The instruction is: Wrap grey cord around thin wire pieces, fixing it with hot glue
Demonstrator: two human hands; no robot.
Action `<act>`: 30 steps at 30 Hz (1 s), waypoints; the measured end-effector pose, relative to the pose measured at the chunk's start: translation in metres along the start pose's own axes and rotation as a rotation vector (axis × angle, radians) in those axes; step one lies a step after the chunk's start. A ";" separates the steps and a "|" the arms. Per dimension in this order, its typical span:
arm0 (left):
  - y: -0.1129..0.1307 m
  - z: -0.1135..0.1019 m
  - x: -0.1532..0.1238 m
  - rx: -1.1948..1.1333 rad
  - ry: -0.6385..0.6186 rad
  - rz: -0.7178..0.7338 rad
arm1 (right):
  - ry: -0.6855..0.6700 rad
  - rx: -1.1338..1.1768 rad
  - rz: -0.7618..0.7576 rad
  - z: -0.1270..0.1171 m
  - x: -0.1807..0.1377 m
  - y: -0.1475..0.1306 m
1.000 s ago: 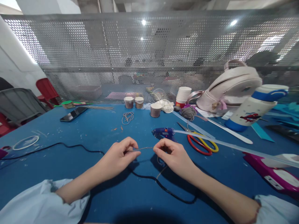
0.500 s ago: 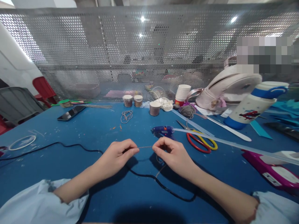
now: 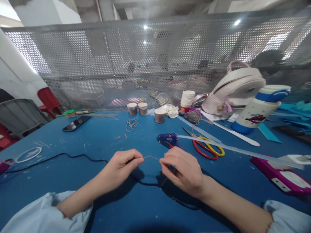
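A thin brownish string [image 3: 151, 156] spans the short gap between my two hands, slightly bent in its middle. My left hand [image 3: 123, 168] pinches one end between thumb and fingertips. At the other end, my right hand [image 3: 182, 170] has its thumb and index finger closed on it. Just beyond my right hand lies a blue glue gun [image 3: 168, 138] with a long clear glue stick [image 3: 206, 141] in its back. Scissors [image 3: 207, 149] with red and yellow handles rest to its right. A black cable [image 3: 80, 156] runs over the table beneath my hands.
On the blue table [image 3: 109, 204] stand small wrapped cups [image 3: 159, 117], a paper cup stack [image 3: 187, 98] and a bottle [image 3: 259, 111]. A grey cord bundle [image 3: 131, 124], a phone [image 3: 76, 123], a pink backpack [image 3: 233, 90] and a magenta power strip [image 3: 279, 181] lie around. A perforated screen [image 3: 85, 64] closes the back.
The string was straight and now bends slightly. My right hand has turned, its back more upward, with the pinch kept. The view has tilted up a little.
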State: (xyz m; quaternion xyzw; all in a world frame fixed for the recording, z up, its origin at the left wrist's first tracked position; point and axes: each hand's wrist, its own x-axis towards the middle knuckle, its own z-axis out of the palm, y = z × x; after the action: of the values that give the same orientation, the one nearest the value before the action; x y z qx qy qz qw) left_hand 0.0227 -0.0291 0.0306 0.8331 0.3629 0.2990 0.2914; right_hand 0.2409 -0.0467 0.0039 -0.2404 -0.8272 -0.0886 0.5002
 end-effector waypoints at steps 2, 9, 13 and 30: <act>0.001 -0.002 -0.001 0.018 -0.021 0.016 | 0.001 -0.014 -0.012 -0.001 0.000 0.001; 0.003 -0.004 0.000 0.000 -0.048 0.000 | 0.015 -0.021 -0.022 -0.001 0.002 0.002; 0.000 -0.001 0.000 -0.127 -0.025 -0.102 | 0.013 -0.018 -0.011 0.000 0.002 0.002; 0.003 0.004 0.001 -0.229 -0.035 -0.156 | 0.000 0.024 0.020 0.002 0.003 0.003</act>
State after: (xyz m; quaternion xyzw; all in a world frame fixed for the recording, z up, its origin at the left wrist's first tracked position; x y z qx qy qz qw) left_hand 0.0276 -0.0308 0.0303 0.7686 0.3849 0.3003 0.4134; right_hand 0.2394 -0.0425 0.0053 -0.2426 -0.8258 -0.0734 0.5038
